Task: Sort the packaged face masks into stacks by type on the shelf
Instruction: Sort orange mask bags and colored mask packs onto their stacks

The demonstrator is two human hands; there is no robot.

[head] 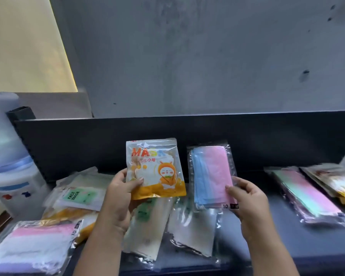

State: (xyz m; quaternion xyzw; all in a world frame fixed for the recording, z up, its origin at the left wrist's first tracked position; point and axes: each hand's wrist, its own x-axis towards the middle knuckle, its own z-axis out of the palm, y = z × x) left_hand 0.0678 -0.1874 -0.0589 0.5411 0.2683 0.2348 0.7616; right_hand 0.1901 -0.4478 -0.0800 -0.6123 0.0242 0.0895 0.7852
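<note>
left hand (121,191) pinching orange cartoon mask pack (154,168), right hand (245,196) gripping pink-blue mask pack (212,175), above dark shelf (287,246)

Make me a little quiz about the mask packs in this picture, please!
1. True or false: the left hand holds the orange cartoon pack.
2. Pick one: which colours are the masks in the clear pack that the right hand holds? A red and black, B blue and pink, C brown and grey.
3. Fill in the missing word: the green pack lying at the left says FACE ____.

Key: 1 true; 2 B; 3 MASK.
</note>
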